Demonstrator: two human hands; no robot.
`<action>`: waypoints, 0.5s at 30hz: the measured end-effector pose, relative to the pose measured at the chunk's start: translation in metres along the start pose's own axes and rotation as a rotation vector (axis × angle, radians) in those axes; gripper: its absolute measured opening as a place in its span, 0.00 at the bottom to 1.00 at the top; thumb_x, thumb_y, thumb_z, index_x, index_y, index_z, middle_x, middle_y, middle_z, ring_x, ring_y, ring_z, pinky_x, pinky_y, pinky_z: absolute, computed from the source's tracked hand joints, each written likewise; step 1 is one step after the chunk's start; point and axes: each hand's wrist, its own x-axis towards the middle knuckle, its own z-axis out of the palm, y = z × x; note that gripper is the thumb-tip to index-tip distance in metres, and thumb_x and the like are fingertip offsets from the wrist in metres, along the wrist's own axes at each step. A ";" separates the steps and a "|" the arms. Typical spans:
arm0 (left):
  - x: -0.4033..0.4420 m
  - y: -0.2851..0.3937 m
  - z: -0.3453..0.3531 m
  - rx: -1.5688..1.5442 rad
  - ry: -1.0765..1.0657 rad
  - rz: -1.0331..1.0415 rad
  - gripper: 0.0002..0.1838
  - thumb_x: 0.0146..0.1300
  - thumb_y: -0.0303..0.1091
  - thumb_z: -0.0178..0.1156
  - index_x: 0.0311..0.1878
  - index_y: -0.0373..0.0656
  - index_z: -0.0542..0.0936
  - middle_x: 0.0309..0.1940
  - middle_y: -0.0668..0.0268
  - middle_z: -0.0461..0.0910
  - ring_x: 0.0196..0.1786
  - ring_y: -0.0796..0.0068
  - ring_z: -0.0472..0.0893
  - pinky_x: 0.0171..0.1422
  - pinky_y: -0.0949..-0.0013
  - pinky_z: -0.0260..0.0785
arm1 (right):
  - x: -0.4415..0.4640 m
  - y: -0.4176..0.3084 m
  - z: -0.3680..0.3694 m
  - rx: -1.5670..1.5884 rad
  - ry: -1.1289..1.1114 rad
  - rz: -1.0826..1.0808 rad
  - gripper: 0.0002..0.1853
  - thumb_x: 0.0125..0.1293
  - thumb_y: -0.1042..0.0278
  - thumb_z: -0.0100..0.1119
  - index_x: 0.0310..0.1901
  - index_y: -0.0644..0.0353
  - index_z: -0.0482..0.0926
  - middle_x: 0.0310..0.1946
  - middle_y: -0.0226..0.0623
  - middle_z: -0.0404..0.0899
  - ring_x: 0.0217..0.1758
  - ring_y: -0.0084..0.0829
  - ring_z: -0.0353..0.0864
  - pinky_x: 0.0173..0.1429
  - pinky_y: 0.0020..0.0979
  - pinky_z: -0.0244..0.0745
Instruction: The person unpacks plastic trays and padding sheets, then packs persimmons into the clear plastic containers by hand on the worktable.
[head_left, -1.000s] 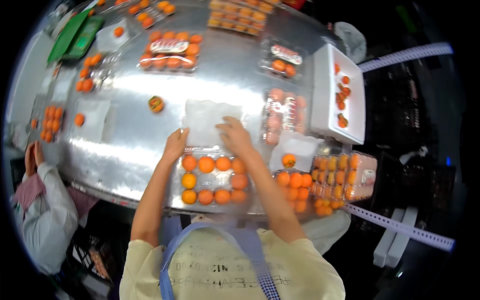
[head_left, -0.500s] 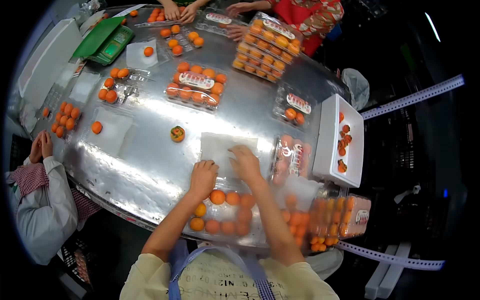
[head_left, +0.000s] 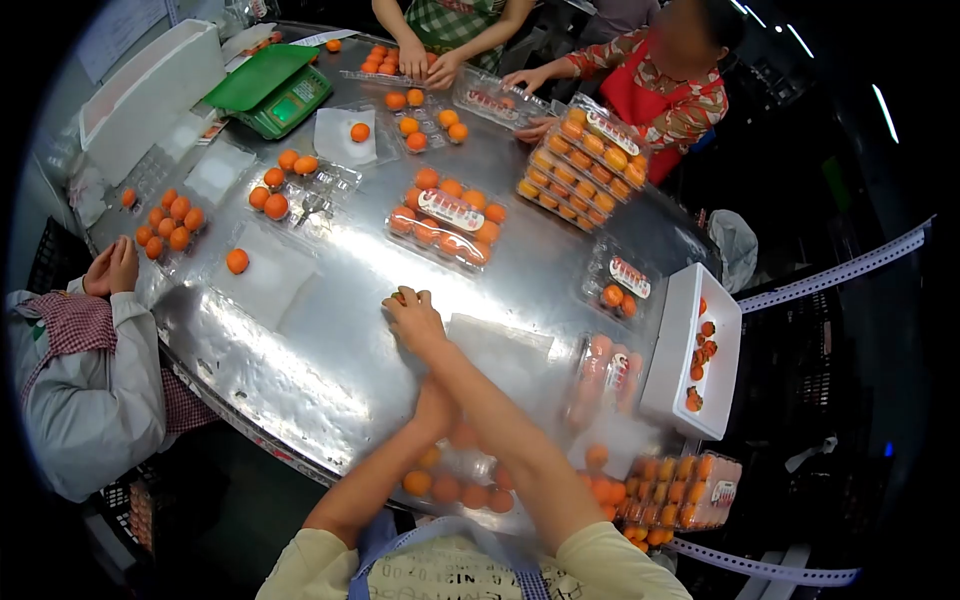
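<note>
My right hand [head_left: 415, 320] reaches across the metal table, its fingers curled around a persimmon [head_left: 400, 297] that is mostly covered. Under my right forearm lies my left hand [head_left: 438, 405]; its fingers are largely hidden. Close below it, a clear plastic tray in front of me holds several orange persimmons [head_left: 445, 488]. A thin white liner sheet [head_left: 495, 345] lies flat just right of my right hand.
Filled clear boxes [head_left: 440, 232] and a tall stack [head_left: 585, 165] stand farther back. A white foam box [head_left: 672, 370] with several persimmons is at right, a green scale [head_left: 275, 95] at back left. Co-workers' hands [head_left: 112, 268] are at the left and far edges.
My right hand has left the white sheet, crossed over my left arm and closed around the lone persimmon. My left hand has moved back toward the tray. The view has shifted.
</note>
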 end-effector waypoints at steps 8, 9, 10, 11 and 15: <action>-0.001 -0.008 0.003 0.226 0.028 0.229 0.13 0.55 0.34 0.56 0.43 0.41 0.77 0.43 0.56 0.77 0.51 0.55 0.73 0.58 0.57 0.61 | -0.049 -0.007 -0.054 0.446 0.166 0.012 0.22 0.49 0.66 0.65 0.49 0.53 0.74 0.44 0.42 0.69 0.49 0.41 0.70 0.48 0.35 0.73; -0.004 -0.005 0.000 0.273 0.026 0.241 0.12 0.55 0.34 0.56 0.43 0.41 0.78 0.44 0.57 0.77 0.51 0.57 0.72 0.58 0.58 0.60 | -0.073 -0.004 -0.065 0.476 0.231 0.117 0.23 0.49 0.65 0.66 0.49 0.54 0.74 0.43 0.41 0.69 0.48 0.41 0.71 0.48 0.36 0.72; -0.004 -0.007 0.001 0.260 0.000 0.244 0.12 0.56 0.34 0.56 0.42 0.42 0.78 0.45 0.58 0.76 0.52 0.58 0.72 0.58 0.59 0.60 | -0.099 0.003 -0.074 0.505 0.305 0.229 0.24 0.48 0.64 0.67 0.49 0.54 0.74 0.43 0.41 0.69 0.48 0.40 0.72 0.49 0.36 0.72; -0.001 -0.012 0.003 0.247 -0.025 0.251 0.12 0.56 0.35 0.56 0.42 0.42 0.79 0.45 0.60 0.76 0.52 0.60 0.71 0.58 0.60 0.60 | -0.117 0.020 -0.073 0.434 0.329 0.296 0.25 0.47 0.64 0.68 0.49 0.56 0.74 0.43 0.41 0.69 0.47 0.41 0.72 0.49 0.36 0.71; -0.008 -0.010 0.002 0.227 -0.058 0.277 0.13 0.56 0.38 0.58 0.43 0.46 0.80 0.48 0.63 0.75 0.53 0.63 0.71 0.58 0.63 0.59 | -0.171 0.058 -0.048 0.147 0.340 0.461 0.26 0.46 0.60 0.70 0.49 0.57 0.74 0.44 0.42 0.68 0.48 0.41 0.72 0.49 0.38 0.71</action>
